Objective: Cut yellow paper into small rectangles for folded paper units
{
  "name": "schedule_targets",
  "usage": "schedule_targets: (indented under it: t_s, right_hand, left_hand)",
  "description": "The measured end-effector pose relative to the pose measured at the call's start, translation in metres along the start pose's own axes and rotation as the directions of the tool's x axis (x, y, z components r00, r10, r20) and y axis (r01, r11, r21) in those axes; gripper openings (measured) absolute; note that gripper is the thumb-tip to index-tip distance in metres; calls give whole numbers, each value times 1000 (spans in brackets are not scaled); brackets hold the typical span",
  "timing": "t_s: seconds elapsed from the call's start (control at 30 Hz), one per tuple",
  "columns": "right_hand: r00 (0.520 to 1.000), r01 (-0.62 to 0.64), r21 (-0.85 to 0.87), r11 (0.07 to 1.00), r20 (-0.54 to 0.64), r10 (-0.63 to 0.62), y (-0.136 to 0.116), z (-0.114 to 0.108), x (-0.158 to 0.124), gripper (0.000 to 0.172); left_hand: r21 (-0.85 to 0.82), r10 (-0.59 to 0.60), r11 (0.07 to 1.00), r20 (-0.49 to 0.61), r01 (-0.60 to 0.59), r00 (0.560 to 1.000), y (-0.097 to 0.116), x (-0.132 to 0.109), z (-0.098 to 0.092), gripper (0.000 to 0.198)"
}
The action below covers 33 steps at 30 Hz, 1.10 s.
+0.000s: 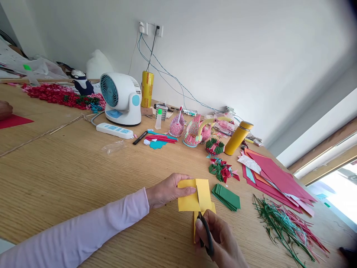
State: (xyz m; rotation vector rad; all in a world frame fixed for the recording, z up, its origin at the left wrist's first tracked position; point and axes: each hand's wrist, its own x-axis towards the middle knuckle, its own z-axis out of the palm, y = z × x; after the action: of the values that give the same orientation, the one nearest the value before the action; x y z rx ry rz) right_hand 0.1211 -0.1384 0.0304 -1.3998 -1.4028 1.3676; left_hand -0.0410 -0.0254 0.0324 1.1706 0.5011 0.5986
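Observation:
My left hand (pixel 167 191) pinches a folded piece of yellow paper (pixel 205 195) at its left edge, just above the wooden table (pixel 69 175). My right hand (pixel 220 240) grips black-handled scissors (pixel 205 232) from below, their blades running up through the middle of the yellow paper. A cut slit shows along the paper's centre. A pale pink sleeve covers my left arm.
A stack of green paper rectangles (pixel 226 196) lies right of the yellow paper, with folded red-green pieces (pixel 222 170) behind. Red and orange sheets (pixel 275 178) and paper trimmings (pixel 287 223) lie at right. A fan (pixel 121 97), power strip (pixel 115 130), yellow bottle (pixel 238 137) and origami figures (pixel 192 132) stand farther back.

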Motion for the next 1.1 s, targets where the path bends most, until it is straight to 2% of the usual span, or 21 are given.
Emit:
schedule_targets:
  t_s: [0.1,0.37,0.67,0.9,1.1]
  right_hand:
    - [1000,8,1,1000,-15,-8,-1,0,1,47]
    - [998,16,148,989,-70,-6,11,3,3,49]
    - [1000,11,90,996,-29,-8,13,4,8,47]
    - [994,27,185,982,-107,-7,14,8,8,48]
    - [998,31,151,988,-56,-23,16,7,13,47]
  left_hand:
    - [-6,-17,1000,-6,17,1000,0,0,1,33]
    - [-48,-54,997,-18,53,998,3,-1,2,33]
    - [-34,-85,996,-23,84,996,5,-3,4,35]
    - [-40,-95,995,-45,93,994,3,-2,2,35]
    - [-46,-104,994,-45,102,994,4,-3,1,34]
